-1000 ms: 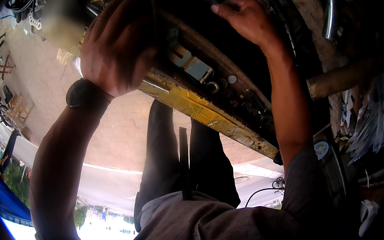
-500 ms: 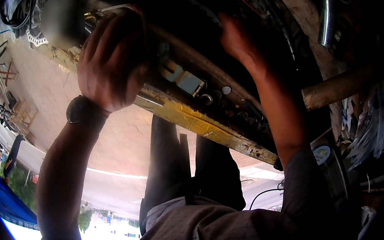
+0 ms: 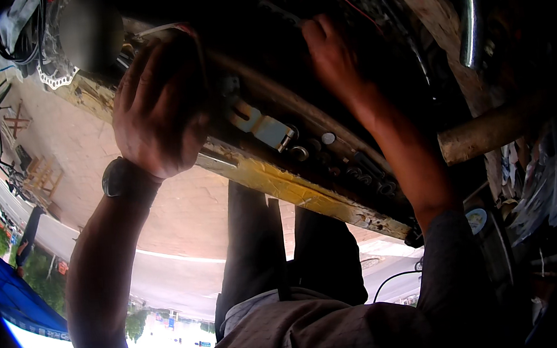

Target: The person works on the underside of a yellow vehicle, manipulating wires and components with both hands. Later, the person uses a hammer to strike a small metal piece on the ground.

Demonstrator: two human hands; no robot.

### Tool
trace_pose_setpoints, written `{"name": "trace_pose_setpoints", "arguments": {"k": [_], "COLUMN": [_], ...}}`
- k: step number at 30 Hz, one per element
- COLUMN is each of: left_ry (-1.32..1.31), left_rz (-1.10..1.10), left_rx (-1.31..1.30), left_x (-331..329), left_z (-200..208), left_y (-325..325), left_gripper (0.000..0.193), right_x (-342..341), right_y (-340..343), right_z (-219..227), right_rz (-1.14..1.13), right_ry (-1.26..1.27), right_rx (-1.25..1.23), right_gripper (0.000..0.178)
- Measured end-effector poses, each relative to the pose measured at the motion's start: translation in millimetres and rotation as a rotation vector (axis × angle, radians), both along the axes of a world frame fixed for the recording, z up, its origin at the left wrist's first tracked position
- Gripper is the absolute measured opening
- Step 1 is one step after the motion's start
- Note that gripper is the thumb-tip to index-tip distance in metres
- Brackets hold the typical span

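My left hand (image 3: 157, 112): over the tray (image 3: 293, 187), fingers curled; whether they grip anything I cannot tell.
My right hand (image 3: 332, 46): beyond it in shadow, fingertips at a dim grey strip (image 3: 281, 11); hold unclear to me.
Tray: yellow-edged, slanting across before me, a metal plate (image 3: 268, 130) and small round parts (image 3: 328, 138) inside.
Ground (image 3: 182, 209): pale paving below.
Right side: wooden post (image 3: 484, 135), clear plastic bags (image 3: 544, 184).
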State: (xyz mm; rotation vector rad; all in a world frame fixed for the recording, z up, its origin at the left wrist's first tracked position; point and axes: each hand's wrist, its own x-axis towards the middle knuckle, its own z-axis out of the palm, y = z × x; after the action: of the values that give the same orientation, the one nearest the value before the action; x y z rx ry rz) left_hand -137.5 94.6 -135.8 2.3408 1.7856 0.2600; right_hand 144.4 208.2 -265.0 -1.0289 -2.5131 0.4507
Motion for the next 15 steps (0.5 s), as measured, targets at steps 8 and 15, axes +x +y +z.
{"name": "trace_pose_setpoints", "arguments": {"k": [8, 15], "left_ry": [-0.006, -0.01], "left_rz": [-0.004, 0.0], "left_rx": [-0.014, -0.019], "left_x": [2, 2], "left_z": [0, 1], "left_y": [3, 3], "left_gripper": [0.069, 0.068], "right_x": [4, 14], "right_y": [-7, -4], "right_z": [-11, -7], "right_rz": [0.026, 0.043], "right_ry": [-0.124, 0.127], "right_rx": [-0.182, -0.663], "right_gripper": [0.01, 0.007]}}
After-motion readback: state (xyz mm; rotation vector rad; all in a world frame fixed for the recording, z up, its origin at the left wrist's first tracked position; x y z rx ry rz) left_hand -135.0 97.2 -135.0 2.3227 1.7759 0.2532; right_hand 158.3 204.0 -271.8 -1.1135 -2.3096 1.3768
